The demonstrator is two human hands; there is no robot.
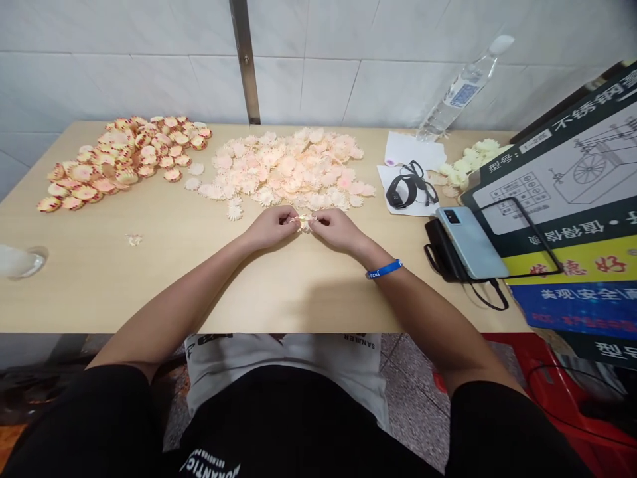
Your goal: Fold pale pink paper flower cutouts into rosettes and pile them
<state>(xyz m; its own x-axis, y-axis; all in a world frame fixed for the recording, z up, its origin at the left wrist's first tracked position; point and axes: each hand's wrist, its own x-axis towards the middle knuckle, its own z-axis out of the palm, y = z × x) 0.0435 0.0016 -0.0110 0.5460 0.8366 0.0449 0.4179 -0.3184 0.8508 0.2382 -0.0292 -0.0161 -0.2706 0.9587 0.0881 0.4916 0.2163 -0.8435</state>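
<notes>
Between my two hands, just above the table's middle, is a small pale artificial flower piece point(304, 224). My left hand point(275, 227) pinches its left side, thumb against curled fingers. On its right side my right hand point(334, 229) pinches in the same way. Much of the piece is hidden by my fingertips. Right behind my hands lies a heap of pale pink and cream flower pieces point(293, 166). Farther left is a pile of cream flower pieces with red edges point(124, 153).
On the right are a clear water bottle point(455, 96), a black wristband point(402, 192) on paper, a light blue phone point(472, 242) on a black case, pale yellow flower pieces point(472, 159) and a large printed box point(572, 172). A small scrap point(133, 239) and a cup point(20, 261) are left.
</notes>
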